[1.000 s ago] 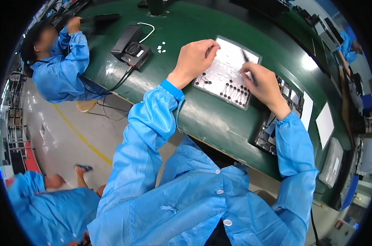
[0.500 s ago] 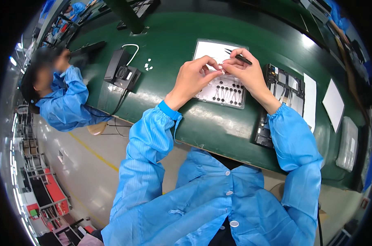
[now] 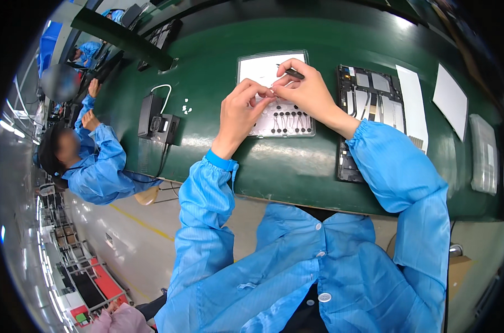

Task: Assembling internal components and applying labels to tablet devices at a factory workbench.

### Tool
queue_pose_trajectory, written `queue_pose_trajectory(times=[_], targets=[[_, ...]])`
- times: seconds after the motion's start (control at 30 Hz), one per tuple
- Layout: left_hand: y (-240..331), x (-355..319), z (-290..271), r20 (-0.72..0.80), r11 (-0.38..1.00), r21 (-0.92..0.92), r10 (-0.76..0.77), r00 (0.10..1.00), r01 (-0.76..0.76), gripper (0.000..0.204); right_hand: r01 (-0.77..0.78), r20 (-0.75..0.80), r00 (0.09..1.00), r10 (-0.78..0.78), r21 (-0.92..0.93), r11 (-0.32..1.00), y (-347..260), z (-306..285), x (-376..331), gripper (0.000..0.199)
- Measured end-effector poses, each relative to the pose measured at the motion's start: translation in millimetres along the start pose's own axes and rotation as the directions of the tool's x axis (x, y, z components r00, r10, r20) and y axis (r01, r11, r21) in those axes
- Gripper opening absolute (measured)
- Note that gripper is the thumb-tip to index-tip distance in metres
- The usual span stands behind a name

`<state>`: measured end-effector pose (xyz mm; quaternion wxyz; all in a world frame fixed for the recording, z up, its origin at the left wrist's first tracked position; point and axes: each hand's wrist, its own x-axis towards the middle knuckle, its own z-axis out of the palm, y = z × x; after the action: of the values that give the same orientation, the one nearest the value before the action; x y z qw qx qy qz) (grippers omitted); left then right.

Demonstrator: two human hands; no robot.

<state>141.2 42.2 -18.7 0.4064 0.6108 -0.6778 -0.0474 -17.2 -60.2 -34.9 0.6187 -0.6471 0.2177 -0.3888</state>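
Over a clear shallow tray (image 3: 246, 67), my two hands meet fingertip to fingertip. My left hand (image 3: 238, 114) is closed in a pinch on a tiny part, mostly hidden by the fingers. My right hand (image 3: 309, 93) pinches at the same spot with thumb and forefinger, and black tweezers (image 3: 292, 72) are held across its fingers, tips pointing left. Beneath the hands, rows of small black round components with thin wire leads (image 3: 287, 115) lie in the tray. A white sheet covers the tray's far part.
Right of the tray lies an opened black device chassis (image 3: 346, 158), with white sheets (image 3: 450, 101) and a clear plastic bag (image 3: 484, 155) beyond. To the left are a black power-adapter-like box (image 3: 166, 129) and small white scraps (image 3: 186, 106). A co-worker in blue (image 3: 99, 166) sits far left.
The view has shifted, so the table contents appear further left. My hands stay pinched together over the tray, the tweezers still in the right. The co-worker's hands have changed position.
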Motion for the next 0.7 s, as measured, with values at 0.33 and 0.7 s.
queue_pose_trajectory(times=[0.33, 0.7], targets=[[7, -2, -4, 0.072, 0.999, 0.04, -0.007, 0.997, 0.004, 0.018, 0.108, -0.095, 0.989, -0.111, -0.034, 0.994, 10, -10, 8, 0.021], [21, 2, 2, -0.045, 0.964, 0.123, -0.231, 0.972, 0.235, 0.019, 0.111, -0.083, 0.99, -0.116, -0.057, 0.992, -3, -5, 3, 0.022]])
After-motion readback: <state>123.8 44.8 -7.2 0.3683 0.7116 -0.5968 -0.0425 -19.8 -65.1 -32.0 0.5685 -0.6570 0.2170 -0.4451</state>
